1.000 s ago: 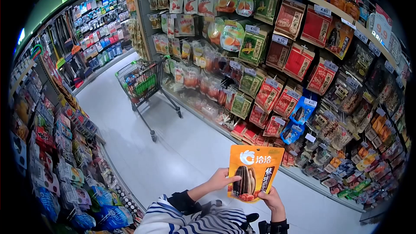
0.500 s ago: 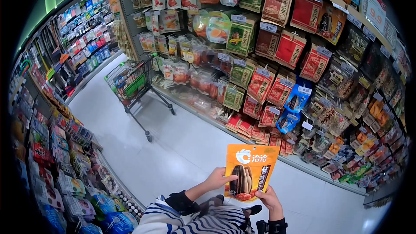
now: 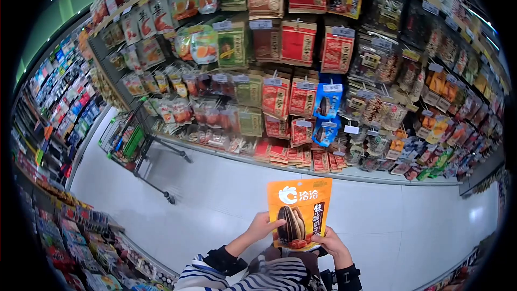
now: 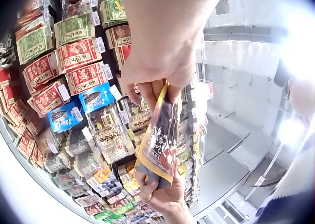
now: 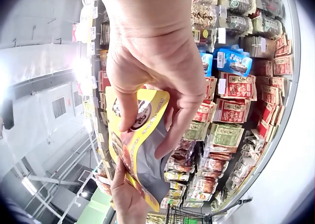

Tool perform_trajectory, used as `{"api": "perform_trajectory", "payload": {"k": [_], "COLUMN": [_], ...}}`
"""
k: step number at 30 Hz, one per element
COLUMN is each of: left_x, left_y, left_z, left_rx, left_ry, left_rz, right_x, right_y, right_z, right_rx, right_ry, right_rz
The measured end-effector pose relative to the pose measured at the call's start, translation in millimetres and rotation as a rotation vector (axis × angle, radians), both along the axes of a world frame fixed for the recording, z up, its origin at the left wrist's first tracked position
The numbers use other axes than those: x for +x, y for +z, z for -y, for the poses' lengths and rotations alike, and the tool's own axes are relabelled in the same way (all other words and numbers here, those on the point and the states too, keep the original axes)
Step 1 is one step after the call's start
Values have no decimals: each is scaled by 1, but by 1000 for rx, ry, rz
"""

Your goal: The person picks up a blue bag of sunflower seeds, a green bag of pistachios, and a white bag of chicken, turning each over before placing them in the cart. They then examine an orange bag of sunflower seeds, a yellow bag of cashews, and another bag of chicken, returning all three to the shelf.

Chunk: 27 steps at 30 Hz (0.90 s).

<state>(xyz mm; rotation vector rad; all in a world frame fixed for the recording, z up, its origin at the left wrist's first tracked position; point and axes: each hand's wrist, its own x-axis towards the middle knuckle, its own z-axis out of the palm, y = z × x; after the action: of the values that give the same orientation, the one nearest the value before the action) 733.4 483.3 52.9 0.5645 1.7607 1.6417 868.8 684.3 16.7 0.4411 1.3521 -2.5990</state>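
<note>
Both hands hold an orange pouch of sunflower seeds (image 3: pixel 293 188) upright at waist height, its printed front toward the head camera. The left hand (image 3: pixel 259 228) grips the pouch's left edge, thumb on the front and fingers behind. Lower down on the right edge, the right hand (image 3: pixel 332 241) pinches it with the thumb in front. In the left wrist view the pouch (image 4: pixel 158 140) appears side-on, between the left hand above and the right hand (image 4: pixel 167 197) below. The right wrist view shows the right hand's fingers (image 5: pixel 174 135) spread over the pouch's grey back (image 5: pixel 150 155).
A long shelf wall ahead carries hanging snack packets, including red bags (image 3: pixel 299 43) and blue seed bags (image 3: pixel 327 99). A shopping cart (image 3: pixel 129 140) with goods in it stands on the white floor (image 3: pixel 226 183) at the left. Another packed shelf (image 3: pixel 81 237) lines the lower left.
The head view has turned to the right, so the shelves and the cart sit farther left in it. Both hands keep their hold on the pouch.
</note>
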Motion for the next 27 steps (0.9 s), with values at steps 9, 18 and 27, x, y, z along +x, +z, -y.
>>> {"api": "perform_trajectory", "payload": {"k": [9, 18, 27], "left_x": [1, 13, 32], "left_y": [3, 17, 10], "left_z": [-61, -148, -259], "left_rx": [-58, 33, 21], "left_ry": [-105, -161, -236], "left_rz": [28, 37, 38], "right_x": [20, 44, 79], "right_y": [2, 16, 1], "right_z": [-46, -120, -206], "right_rx": [8, 43, 52], "right_ry": [-87, -107, -269], "right_rz": [15, 24, -18]}}
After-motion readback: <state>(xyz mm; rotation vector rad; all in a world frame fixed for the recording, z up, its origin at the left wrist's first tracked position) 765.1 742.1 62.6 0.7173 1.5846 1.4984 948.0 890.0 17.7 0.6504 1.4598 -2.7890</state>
